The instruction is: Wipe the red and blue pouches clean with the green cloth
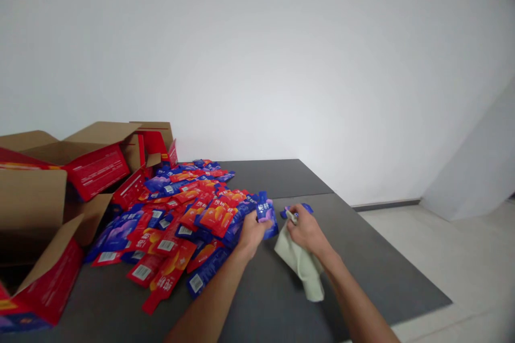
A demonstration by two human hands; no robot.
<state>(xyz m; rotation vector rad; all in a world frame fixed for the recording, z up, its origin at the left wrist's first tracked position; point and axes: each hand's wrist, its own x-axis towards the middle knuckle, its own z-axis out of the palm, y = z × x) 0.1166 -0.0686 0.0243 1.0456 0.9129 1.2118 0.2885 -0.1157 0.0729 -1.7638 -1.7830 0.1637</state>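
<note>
My left hand (252, 231) is closed on a blue pouch (266, 214) with white characters and a narrow top. Bunched in the fingers of my right hand (304, 228) is a pale green cloth (296, 257), its lower end hanging toward the table. Partly hidden behind that hand lies another blue pouch (307, 208). Left of my left hand spreads a heap of red and blue pouches (201, 209), some showing white barcode labels. The heap reaches close to my left wrist.
Open red cardboard boxes (96, 169) with brown flaps stand along the left side; one open box (48, 278) is nearer me. The dark grey table (362, 278) has a seam across it and ends at the right, above a pale floor (410, 230). A white wall (257, 64) rises behind.
</note>
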